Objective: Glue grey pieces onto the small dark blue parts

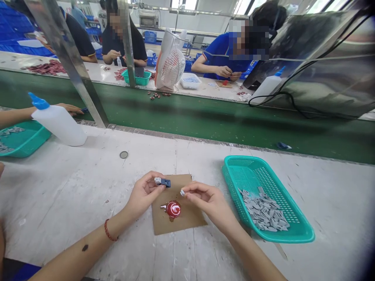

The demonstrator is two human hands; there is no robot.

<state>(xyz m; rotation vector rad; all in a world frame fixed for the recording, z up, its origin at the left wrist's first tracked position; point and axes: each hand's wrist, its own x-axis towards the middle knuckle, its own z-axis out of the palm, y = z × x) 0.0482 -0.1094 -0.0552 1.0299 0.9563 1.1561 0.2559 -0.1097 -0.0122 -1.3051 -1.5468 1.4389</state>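
Observation:
Between the thumb and fingers of my left hand [146, 193] is a small dark blue plastic part [165, 182] with a light grey piece at its end. My right hand [206, 199] pinches a small light grey plastic piece [182, 192], held apart from the blue part. Both hands are over a brown cardboard sheet [178, 227] on the white table. A glossy red blob [173, 209], wet-looking, lies on the cardboard below and between my hands, with a short shiny object at its left edge. What this shiny object is I cannot make out.
At right stands a green basket [301, 230] with many grey pieces. A white squeeze bottle [63, 125] with a blue cap and another green basket [35, 146] are at left. A bottle cap [123, 155] lies behind. Beyond runs a green belt [187, 117]; co-workers sit opposite.

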